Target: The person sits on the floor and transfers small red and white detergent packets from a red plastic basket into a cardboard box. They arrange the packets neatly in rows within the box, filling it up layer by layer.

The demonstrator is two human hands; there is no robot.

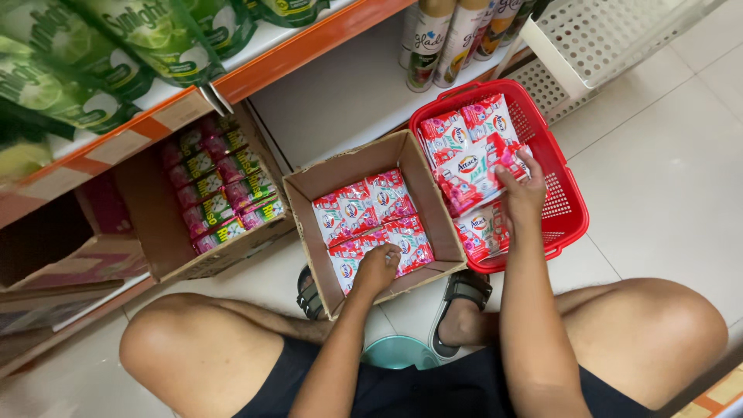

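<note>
Head view: left hand (377,268) reaches into the open brown cardboard box (303,188), fingers curled down and closed on the red-and-white sachet packs (364,217) at the box's near edge; exact grip hidden under the knuckles. Right hand (520,190) sits in the red plastic mesh basket (569,209), fingers slightly spread, pressed on top of the stacked red-and-white sachets (464,166) there; can't tell if it pinches one. Box and basket touch side by side on the pale tiled floor (665,178), between the person's bare knees. Left of the box: second cardboard carton of pink-and-green sachets (224,186), under an orange-edged shelf (255,66) with green refill pouches (116,46). Behind: spray cans (433,39), white perforated basket (611,39). Nothing blocks either hand.
</note>
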